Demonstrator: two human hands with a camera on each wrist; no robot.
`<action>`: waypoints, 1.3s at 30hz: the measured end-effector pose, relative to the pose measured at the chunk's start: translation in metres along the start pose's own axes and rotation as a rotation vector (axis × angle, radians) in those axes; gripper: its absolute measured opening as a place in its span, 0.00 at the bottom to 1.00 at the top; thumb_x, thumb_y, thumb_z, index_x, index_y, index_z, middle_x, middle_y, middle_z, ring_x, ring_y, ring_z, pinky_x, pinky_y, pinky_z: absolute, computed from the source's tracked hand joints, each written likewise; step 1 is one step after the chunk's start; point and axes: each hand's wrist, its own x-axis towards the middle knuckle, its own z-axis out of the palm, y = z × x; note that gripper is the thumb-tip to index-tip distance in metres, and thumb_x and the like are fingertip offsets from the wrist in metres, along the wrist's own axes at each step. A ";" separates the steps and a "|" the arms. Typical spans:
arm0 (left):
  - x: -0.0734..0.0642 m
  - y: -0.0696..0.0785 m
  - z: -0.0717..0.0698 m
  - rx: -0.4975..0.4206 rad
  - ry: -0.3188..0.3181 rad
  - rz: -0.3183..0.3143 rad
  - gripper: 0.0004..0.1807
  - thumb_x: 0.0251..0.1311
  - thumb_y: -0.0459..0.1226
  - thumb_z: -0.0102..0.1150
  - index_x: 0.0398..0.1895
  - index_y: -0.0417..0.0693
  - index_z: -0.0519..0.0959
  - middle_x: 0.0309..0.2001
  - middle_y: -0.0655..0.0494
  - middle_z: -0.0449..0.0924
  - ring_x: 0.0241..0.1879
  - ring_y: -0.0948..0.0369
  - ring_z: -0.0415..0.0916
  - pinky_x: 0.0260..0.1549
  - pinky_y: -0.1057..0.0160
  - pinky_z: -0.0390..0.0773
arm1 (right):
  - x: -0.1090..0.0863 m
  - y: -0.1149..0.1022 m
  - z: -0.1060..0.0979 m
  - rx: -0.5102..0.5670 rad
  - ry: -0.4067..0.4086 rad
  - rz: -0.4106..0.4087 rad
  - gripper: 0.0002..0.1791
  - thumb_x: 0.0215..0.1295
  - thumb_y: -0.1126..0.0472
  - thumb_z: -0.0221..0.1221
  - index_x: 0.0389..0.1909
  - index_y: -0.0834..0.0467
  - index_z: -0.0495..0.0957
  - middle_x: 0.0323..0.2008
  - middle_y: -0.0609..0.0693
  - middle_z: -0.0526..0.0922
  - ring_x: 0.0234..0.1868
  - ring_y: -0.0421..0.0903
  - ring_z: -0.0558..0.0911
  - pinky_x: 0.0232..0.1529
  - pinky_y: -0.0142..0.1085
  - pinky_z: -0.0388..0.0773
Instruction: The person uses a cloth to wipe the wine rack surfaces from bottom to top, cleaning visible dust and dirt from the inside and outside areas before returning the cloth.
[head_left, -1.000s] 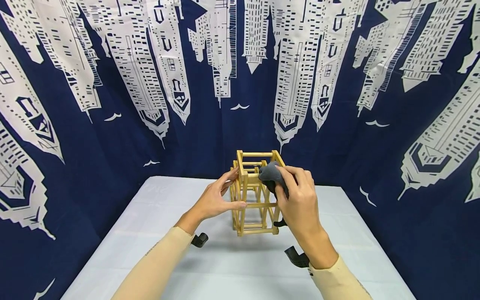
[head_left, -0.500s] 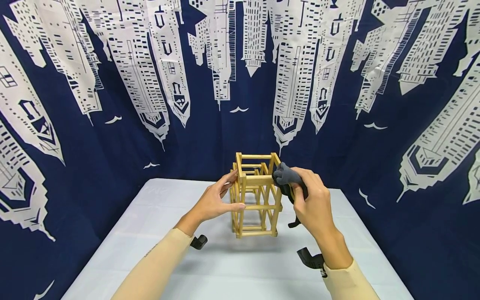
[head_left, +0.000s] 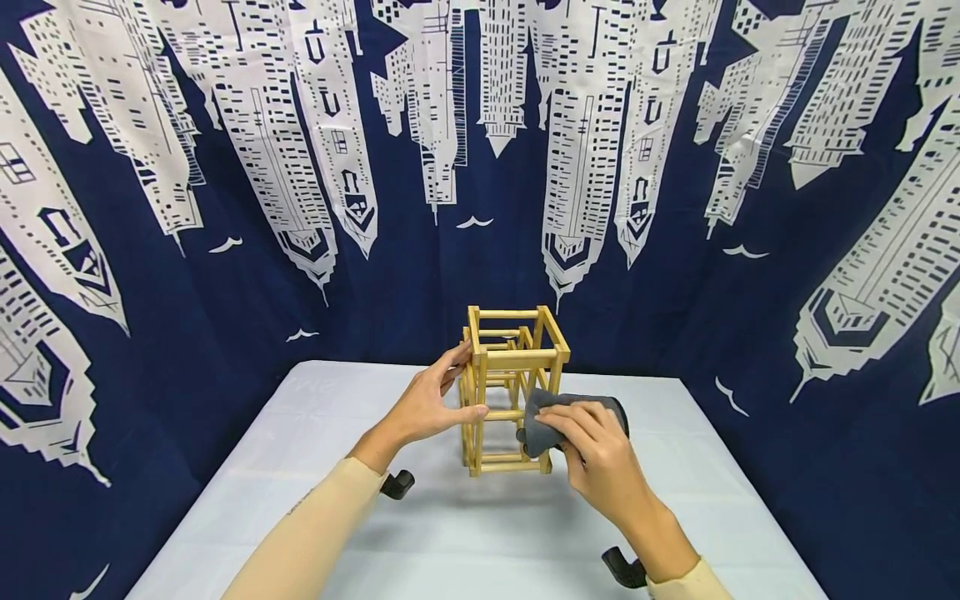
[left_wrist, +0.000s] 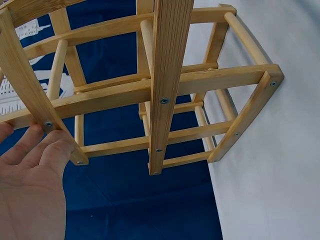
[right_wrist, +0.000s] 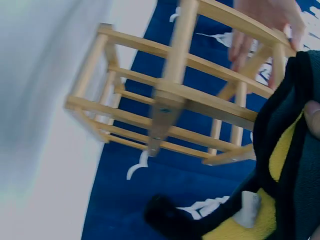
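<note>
Pale-wood rack of flat bars and round dowels (head_left: 519,359) stands upright toward the far side of a white-covered desk (head_left: 465,542). Small metallic screw heads (left_wrist: 164,101) show along its bars in the left wrist view.

Left hand (head_left: 423,404): spread at the rack's left side, thumb stretched across to a front crossbar, fingers along the side; fingertips touch the wood.

Right hand (head_left: 600,462): pinching a dark grey-blue soft cloth article with black edging (head_left: 540,440), at the rack's front right upright. Cloth overlaps that upright from above; cannot tell whether it touches the wood. Right wrist view shows yellow lining (right_wrist: 282,155), a small white tag (right_wrist: 247,209) and a dark, blurred end hanging clear of the rack.

Both arms in cream sleeves (head_left: 315,521); a black curved bracket (head_left: 397,483) shows at the left wrist, a similar one at the right.

Behind the desk: navy curtain (head_left: 420,292) printed with white skyscrapers, upside down, and white birds.
</note>
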 end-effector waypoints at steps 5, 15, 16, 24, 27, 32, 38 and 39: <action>0.001 0.002 0.000 0.011 0.010 0.002 0.61 0.71 0.46 0.82 0.98 0.54 0.52 0.92 0.44 0.65 0.93 0.43 0.63 0.91 0.40 0.66 | -0.025 -0.002 0.011 -0.010 -0.128 -0.035 0.33 0.53 0.82 0.79 0.57 0.51 0.93 0.56 0.45 0.95 0.53 0.48 0.88 0.53 0.49 0.87; -0.001 0.004 -0.002 -0.006 0.008 0.026 0.60 0.71 0.44 0.80 0.98 0.50 0.53 0.91 0.43 0.68 0.93 0.42 0.63 0.91 0.39 0.66 | -0.050 -0.009 0.016 0.056 -0.219 -0.022 0.34 0.54 0.79 0.81 0.59 0.48 0.92 0.57 0.39 0.94 0.55 0.42 0.88 0.53 0.40 0.84; -0.001 0.004 -0.003 -0.011 0.010 0.024 0.59 0.71 0.43 0.80 0.98 0.51 0.53 0.91 0.43 0.68 0.92 0.43 0.63 0.90 0.40 0.67 | -0.050 -0.008 0.014 0.075 -0.205 -0.013 0.34 0.56 0.78 0.80 0.61 0.47 0.91 0.57 0.39 0.93 0.55 0.42 0.88 0.55 0.40 0.84; -0.007 -0.002 -0.009 -0.034 0.021 0.091 0.52 0.72 0.37 0.77 0.95 0.46 0.61 0.85 0.36 0.75 0.85 0.36 0.74 0.83 0.37 0.75 | -0.048 0.003 -0.002 0.233 0.018 -0.015 0.34 0.55 0.81 0.69 0.63 0.56 0.91 0.56 0.50 0.94 0.53 0.48 0.89 0.69 0.24 0.79; -0.009 -0.006 -0.011 -0.060 0.042 0.129 0.48 0.72 0.31 0.74 0.92 0.40 0.63 0.81 0.32 0.79 0.82 0.33 0.77 0.81 0.36 0.76 | -0.048 0.011 -0.007 0.259 0.095 -0.005 0.30 0.58 0.80 0.67 0.62 0.61 0.91 0.55 0.56 0.94 0.52 0.50 0.88 0.68 0.22 0.79; -0.018 -0.006 -0.011 -0.013 0.111 0.145 0.43 0.74 0.31 0.73 0.89 0.40 0.68 0.78 0.35 0.83 0.81 0.37 0.80 0.83 0.38 0.77 | -0.051 0.023 -0.010 0.250 0.160 0.035 0.25 0.62 0.77 0.65 0.60 0.65 0.91 0.53 0.60 0.93 0.53 0.52 0.88 0.71 0.19 0.78; -0.041 0.011 0.010 0.263 0.454 0.259 0.44 0.67 0.37 0.83 0.85 0.45 0.75 0.74 0.45 0.86 0.73 0.46 0.87 0.75 0.40 0.87 | -0.059 0.029 -0.013 0.224 0.175 0.113 0.28 0.56 0.81 0.67 0.59 0.65 0.92 0.52 0.59 0.93 0.52 0.51 0.88 0.71 0.17 0.77; -0.045 0.015 0.017 0.306 0.526 0.285 0.43 0.65 0.37 0.84 0.84 0.44 0.76 0.72 0.45 0.86 0.72 0.47 0.87 0.73 0.42 0.89 | -0.061 0.030 -0.014 0.220 0.177 0.126 0.29 0.55 0.82 0.67 0.59 0.64 0.92 0.52 0.59 0.94 0.52 0.50 0.88 0.71 0.17 0.77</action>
